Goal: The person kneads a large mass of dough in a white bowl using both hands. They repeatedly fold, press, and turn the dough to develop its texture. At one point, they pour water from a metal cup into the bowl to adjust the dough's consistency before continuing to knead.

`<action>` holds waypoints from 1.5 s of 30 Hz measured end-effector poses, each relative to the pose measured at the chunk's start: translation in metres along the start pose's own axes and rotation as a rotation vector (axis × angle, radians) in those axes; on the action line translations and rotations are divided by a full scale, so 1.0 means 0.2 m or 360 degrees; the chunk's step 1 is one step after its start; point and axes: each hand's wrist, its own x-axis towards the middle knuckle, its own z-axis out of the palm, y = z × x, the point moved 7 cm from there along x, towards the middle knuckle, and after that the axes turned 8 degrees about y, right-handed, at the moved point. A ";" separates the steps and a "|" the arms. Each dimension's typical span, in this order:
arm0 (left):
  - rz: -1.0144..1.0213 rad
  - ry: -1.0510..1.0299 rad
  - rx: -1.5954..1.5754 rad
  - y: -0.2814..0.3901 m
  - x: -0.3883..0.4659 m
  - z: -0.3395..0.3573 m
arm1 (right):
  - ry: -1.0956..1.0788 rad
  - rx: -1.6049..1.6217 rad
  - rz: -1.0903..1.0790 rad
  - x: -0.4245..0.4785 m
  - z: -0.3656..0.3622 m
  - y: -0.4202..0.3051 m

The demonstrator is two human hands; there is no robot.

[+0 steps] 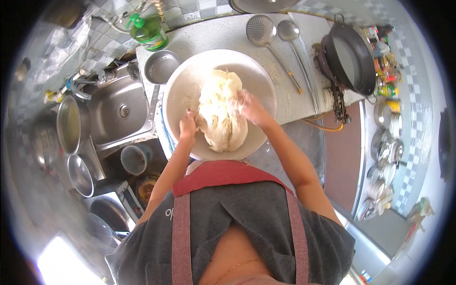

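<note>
A large pale lump of dough (222,114) lies in a wide white bowl (260,71), its upper part washed out by bright light. At the dough's left side is my left hand (187,124), thumb raised and fingertips against or very near the dough. My right hand (253,108) is at the right edge of the dough, blurred, with its fingers bent toward it. Whether either hand grips the dough is not clear. The bowl stands close to the front of my apron (228,178).
Left of the bowl are a small saucepan (162,67), a green pump bottle (149,35) and a steel sink (117,110). A skimmer (261,30) and a ladle (288,31) lie to the right. Beyond them a dark pan (351,58) sits on a burner.
</note>
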 end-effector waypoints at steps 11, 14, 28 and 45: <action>0.1119 -0.0569 0.1410 0.51 -0.27 0.21 | -0.0925 -0.1522 -0.0642 0.10 0.32 -0.27; 0.1135 -0.0573 0.1442 0.45 -0.23 0.27 | -0.0945 -0.1652 -0.0688 0.19 0.41 -0.13; 0.1205 -0.0194 0.1071 0.61 -0.40 0.04 | -0.0413 -0.1250 -0.0475 0.21 0.31 -0.07; 0.1083 -0.0776 0.1697 0.13 -0.33 0.45 | -0.0873 -0.1294 -0.0901 0.15 0.61 0.24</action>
